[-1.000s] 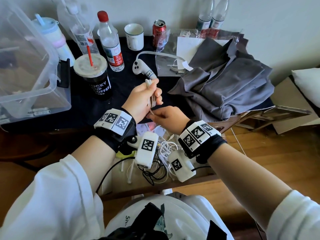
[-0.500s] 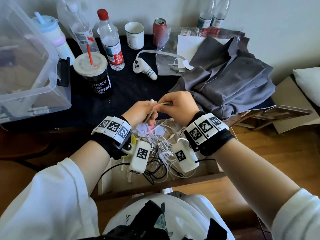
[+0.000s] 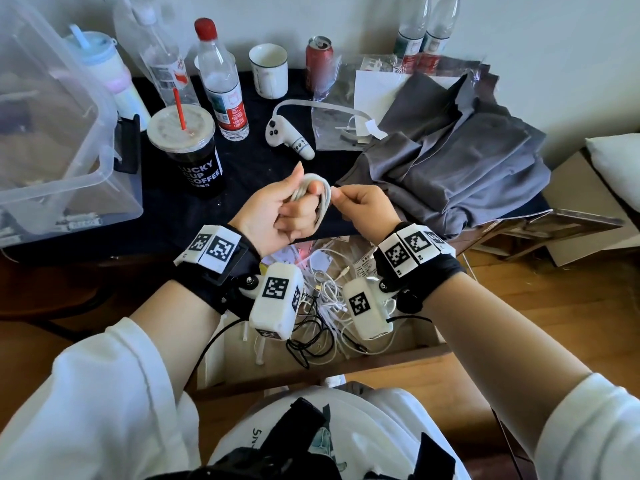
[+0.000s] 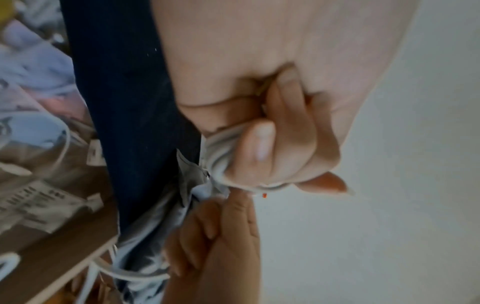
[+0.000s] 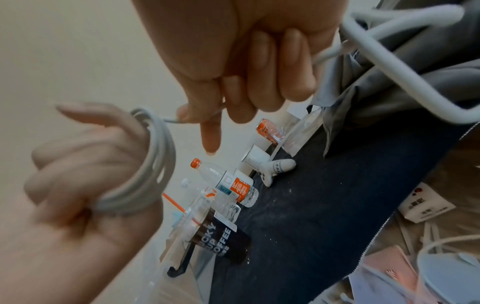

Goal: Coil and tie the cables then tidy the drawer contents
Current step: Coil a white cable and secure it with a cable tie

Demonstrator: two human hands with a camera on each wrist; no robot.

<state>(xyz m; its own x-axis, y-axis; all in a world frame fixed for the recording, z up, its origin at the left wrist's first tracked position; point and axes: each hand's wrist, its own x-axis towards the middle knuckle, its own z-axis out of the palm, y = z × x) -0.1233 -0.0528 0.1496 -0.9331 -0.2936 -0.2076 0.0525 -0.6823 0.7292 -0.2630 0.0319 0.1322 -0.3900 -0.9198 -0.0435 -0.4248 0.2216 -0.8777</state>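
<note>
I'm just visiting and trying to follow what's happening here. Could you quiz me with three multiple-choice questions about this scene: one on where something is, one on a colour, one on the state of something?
1. Where does the white game controller lie?
A. in the open drawer
B. on the dark tablecloth, behind the hands
C. inside the clear plastic bin

2. What colour is the straw in the coffee cup?
A. red
B. green
C. black

3. What state is the white cable in?
A. stretched out straight on the table
C. tangled in the drawer, untouched
B. wound in loops round the left hand, its end pinched by the right hand

Answers:
1 B: the head view shows it on the cloth near the grey garment.
2 A: it stands red through the lid.
3 B: the right wrist view shows the loops round the left fingers.
</note>
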